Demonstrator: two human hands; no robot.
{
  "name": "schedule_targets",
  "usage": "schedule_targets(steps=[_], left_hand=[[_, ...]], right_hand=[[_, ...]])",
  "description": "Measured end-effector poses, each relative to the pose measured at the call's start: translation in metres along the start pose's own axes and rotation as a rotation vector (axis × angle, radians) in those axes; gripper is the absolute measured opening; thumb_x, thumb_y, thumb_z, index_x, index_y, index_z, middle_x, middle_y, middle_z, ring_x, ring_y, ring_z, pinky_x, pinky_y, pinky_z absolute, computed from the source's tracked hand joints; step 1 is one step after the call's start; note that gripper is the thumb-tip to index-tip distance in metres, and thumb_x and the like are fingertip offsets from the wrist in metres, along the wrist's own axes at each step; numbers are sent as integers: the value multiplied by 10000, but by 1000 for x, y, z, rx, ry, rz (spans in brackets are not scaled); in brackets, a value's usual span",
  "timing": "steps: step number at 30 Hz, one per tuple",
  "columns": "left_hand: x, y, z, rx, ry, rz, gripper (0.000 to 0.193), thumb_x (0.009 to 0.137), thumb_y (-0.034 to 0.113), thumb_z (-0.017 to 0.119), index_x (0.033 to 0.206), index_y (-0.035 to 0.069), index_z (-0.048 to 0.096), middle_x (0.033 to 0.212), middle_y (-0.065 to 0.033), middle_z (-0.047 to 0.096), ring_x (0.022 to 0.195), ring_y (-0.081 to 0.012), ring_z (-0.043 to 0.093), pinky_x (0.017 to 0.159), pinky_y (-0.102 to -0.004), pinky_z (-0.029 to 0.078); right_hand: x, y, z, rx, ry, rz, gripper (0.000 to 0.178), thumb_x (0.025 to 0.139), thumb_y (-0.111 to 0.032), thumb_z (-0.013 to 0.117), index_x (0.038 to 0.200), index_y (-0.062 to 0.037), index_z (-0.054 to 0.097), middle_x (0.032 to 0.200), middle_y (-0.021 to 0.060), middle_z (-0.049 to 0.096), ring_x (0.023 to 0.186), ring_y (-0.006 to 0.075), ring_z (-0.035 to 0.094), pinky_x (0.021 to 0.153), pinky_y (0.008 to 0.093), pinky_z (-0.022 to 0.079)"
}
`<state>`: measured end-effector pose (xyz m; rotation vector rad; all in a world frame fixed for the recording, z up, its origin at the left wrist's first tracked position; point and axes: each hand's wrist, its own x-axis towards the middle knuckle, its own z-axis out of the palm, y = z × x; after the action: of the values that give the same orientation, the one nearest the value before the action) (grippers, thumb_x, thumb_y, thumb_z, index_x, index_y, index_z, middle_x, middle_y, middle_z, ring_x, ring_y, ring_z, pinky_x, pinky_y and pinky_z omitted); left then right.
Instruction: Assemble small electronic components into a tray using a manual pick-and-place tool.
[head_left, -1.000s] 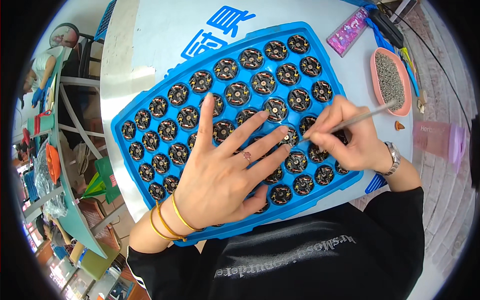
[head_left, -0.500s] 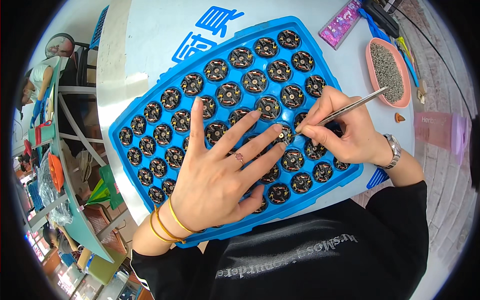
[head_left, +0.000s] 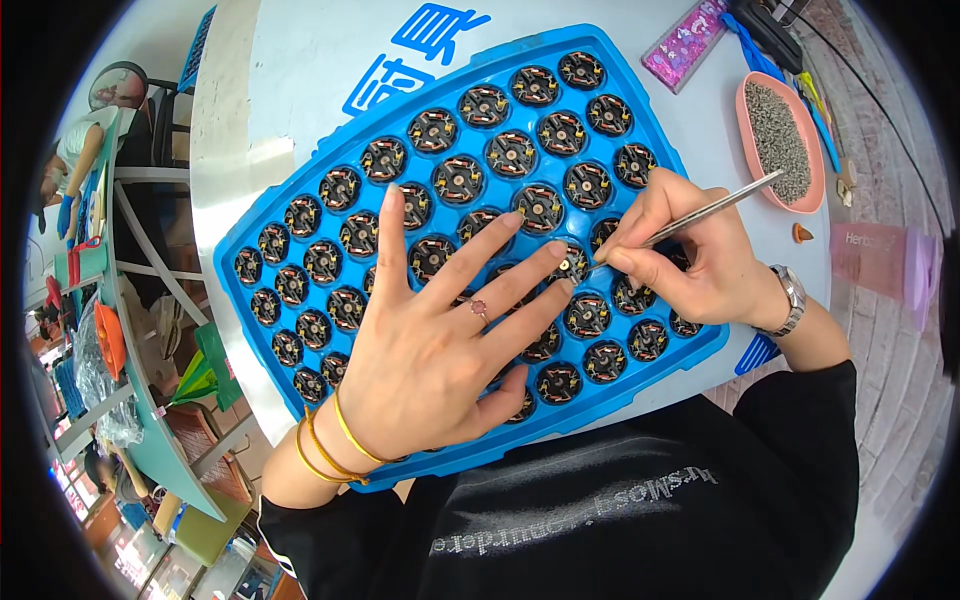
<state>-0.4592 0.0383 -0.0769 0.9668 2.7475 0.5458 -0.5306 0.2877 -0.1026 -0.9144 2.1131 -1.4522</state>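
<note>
A blue tray [head_left: 330, 148] lies aslant before me, its round pockets filled with black disc-shaped parts [head_left: 458, 180] that carry small metal and coloured pieces. My right hand [head_left: 700, 265] pinches metal tweezers [head_left: 712, 208], their tip down at one disc part [head_left: 571, 264] right of the middle. That part has a bright brass-coloured centre. Spread flat across the tray is my left hand [head_left: 440, 350], fingers apart, with its ring and little fingertips beside the same part. Several disc parts are hidden under the left palm.
A pink dish [head_left: 780, 140] full of small grey metal pieces stands at the right. Near it are a small brown cone [head_left: 802, 233], a translucent pinkish container [head_left: 880, 262] and a purple patterned box [head_left: 684, 45]. People work at other tables on the far left.
The tray's far side has shifted slightly up and left in view. Both hands stay nearly where they were, with the tweezer tip still at the same disc part.
</note>
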Motion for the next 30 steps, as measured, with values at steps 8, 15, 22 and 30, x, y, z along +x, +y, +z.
schedule_targets(steps=[8,15,22,30], left_hand=[[-1,0,-1,5,-9,-4,593,662,259,696,1251,254,635,1404,50,526,1338,-244,440,1083,-748,-4],[0,1,-1,6,-8,-3,591,664,257,695,1252,250,635,1404,49,526,1339,-252,441,1082,-751,-1],[0,0,-1,13,6,6,590,666,252,693,1252,235,634,1407,40,525,1348,-255,432,1089,-742,-4],[-3,-11,-8,-41,-12,97,593,675,244,693,1262,215,611,1411,14,514,1391,-259,380,1111,-724,-9]], right_hand=[[1,0,1,10,19,-3,161,905,-75,662,880,-19,512,817,101,673,623,54,582,546,191,468],[0,0,0,-44,-3,28,155,897,-74,671,877,-12,531,803,96,669,620,58,583,541,195,457],[1,-1,0,-103,-16,-1,158,903,-72,661,875,-11,518,803,90,662,627,56,584,551,193,455],[22,-1,-12,86,53,78,175,948,-140,628,950,-32,490,824,51,626,629,39,555,564,174,446]])
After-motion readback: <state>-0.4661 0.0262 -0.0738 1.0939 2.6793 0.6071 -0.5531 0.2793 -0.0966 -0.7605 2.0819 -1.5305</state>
